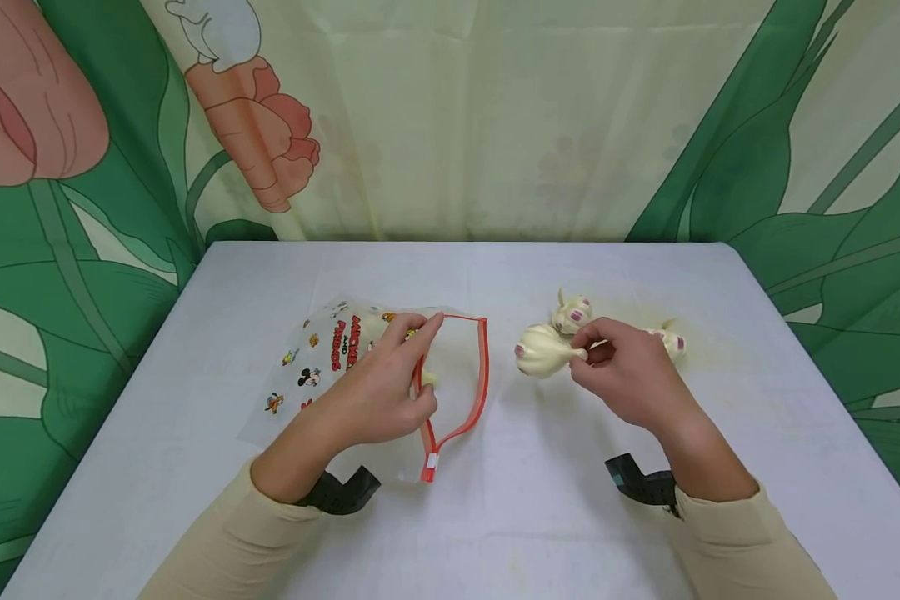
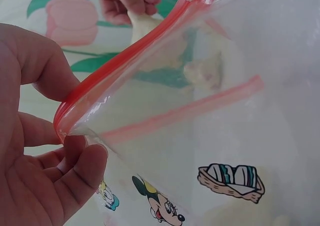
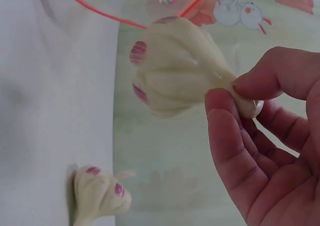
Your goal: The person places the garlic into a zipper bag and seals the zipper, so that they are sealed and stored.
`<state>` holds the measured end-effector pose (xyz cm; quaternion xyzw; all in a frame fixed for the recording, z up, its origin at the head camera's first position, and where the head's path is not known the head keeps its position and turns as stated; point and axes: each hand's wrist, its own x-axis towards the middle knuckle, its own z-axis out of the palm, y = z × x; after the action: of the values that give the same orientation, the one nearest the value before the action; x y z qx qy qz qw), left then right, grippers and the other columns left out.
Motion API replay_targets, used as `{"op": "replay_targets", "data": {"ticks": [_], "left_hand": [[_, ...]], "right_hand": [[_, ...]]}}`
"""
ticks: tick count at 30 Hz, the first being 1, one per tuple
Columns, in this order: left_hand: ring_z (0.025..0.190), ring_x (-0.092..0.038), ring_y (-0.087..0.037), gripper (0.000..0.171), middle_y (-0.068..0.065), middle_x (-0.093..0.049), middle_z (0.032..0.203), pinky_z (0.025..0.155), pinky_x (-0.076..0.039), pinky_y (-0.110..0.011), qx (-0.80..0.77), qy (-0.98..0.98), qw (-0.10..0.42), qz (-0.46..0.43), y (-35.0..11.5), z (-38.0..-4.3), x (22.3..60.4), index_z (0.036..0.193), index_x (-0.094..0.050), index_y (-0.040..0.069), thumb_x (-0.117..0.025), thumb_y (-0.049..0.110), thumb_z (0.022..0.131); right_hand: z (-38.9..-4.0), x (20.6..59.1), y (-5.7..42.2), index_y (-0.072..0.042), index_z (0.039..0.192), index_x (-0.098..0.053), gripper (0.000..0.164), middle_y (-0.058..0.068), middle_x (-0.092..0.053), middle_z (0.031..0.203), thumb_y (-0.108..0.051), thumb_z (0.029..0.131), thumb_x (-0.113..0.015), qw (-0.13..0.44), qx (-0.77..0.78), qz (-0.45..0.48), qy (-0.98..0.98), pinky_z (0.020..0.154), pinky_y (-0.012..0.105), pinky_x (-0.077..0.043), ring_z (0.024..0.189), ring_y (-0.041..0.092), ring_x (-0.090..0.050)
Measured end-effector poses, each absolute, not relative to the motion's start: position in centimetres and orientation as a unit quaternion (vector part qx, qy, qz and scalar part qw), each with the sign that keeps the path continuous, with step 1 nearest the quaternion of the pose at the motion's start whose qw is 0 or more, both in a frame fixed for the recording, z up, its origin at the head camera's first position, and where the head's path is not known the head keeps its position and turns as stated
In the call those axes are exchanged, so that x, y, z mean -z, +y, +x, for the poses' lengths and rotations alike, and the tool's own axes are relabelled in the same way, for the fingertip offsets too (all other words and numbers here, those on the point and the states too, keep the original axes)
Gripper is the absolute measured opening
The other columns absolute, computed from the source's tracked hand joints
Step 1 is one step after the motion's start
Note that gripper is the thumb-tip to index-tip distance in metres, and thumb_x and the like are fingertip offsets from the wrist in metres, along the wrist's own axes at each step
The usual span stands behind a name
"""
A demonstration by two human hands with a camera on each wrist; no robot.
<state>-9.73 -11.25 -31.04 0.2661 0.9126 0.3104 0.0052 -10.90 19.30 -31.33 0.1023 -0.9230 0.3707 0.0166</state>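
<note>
Now a garlic bulb [image 1: 543,350] is sticking out leftward from the right hand [image 1: 630,375], whose thumb and fingertips are pinching its stem [image 3: 250,107]; farther left, the left hand [image 1: 386,392] is gripping the red rim [image 1: 483,367] of a clear bag [image 1: 345,343]. Only the left wrist view is showing a printed basket [image 2: 231,182].

Bag [image 1: 337,358] left of centre on the counter [image 1: 510,525], curtain [image 1: 465,125] behind

Right of the bag, a garlic bulb [image 1: 542,350] sits in the right grip [image 1: 630,371]; a second bulb [image 1: 572,314] lies just behind it, a third bulb [image 1: 673,343] farther right in the frame.
</note>
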Motion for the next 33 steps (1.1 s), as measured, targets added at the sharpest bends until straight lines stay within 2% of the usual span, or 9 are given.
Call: {"op": "replay_targets", "data": {"ticks": [4,11,17,27,33], "left_hand": [[0.097,-0.055,-0.017,0.076,-0.012,-0.039,0.142,0.069,-0.048,-0.031,-0.306,0.915,0.002,0.264,-11.2,-9.7,31.0,0.156,-0.033,0.003,-0.06,0.009,0.085],[0.097,-0.056,-0.018,0.075,-0.013,-0.04,0.141,0.068,-0.048,-0.03,-0.3,0.916,-0.006,0.266,-11.2,-9.7,31.0,0.155,-0.034,0.002,-0.06,0.009,0.084],[0.098,-0.055,-0.018,0.075,-0.013,-0.041,0.141,0.069,-0.047,-0.031,-0.3,0.915,-0.013,0.269,-11.2,-9.7,31.1,0.155,-0.034,0.002,-0.059,0.009,0.084],[0.094,-0.054,-0.017,0.076,-0.013,-0.039,0.141,0.072,-0.048,-0.031,-0.304,0.912,-0.008,0.273,-11.3,-9.8,31.1,0.155,-0.033,0.001,-0.063,0.011,0.085],[0.109,-0.054,-0.022,0.076,-0.014,-0.04,0.141,0.08,-0.05,-0.034,-0.306,0.911,-0.018,0.277,-11.2,-9.8,31.2,0.154,-0.035,0.001,-0.063,0.011,0.084]], "right_hand": [[-10.3,31.5,18.5,-0.004,0.098,-0.066,0.012,0.008,-0.069,0.093,-0.002,0.086,-0.066,-0.006,-0.42,0.111,-0.901,0.065,0.03,-0.05,0.082,0.02,-0.068],[-10.1,33.0,16.5,-0.007,0.097,-0.067,0.012,0.003,-0.07,0.093,-0.004,0.085,-0.067,-0.065,-0.45,0.133,-0.881,0.068,0.033,-0.051,0.083,0.015,-0.068],[-10.3,34.6,14.7,-0.008,0.095,-0.068,0.011,0.0,-0.068,0.096,-0.004,0.084,-0.069,-0.085,-0.456,0.152,-0.873,0.069,0.034,-0.052,0.083,0.014,-0.068],[-10.7,36.7,12.9,-0.008,0.093,-0.073,0.01,0.001,-0.067,0.095,-0.002,0.085,-0.07,-0.05,-0.436,0.163,-0.884,0.069,0.031,-0.054,0.081,0.015,-0.071],[-10.9,37.3,11.8,-0.005,0.092,-0.073,0.007,0.001,-0.068,0.092,-0.002,0.086,-0.07,-0.01,-0.397,0.176,-0.901,0.071,0.031,-0.055,0.08,0.016,-0.071]]}}
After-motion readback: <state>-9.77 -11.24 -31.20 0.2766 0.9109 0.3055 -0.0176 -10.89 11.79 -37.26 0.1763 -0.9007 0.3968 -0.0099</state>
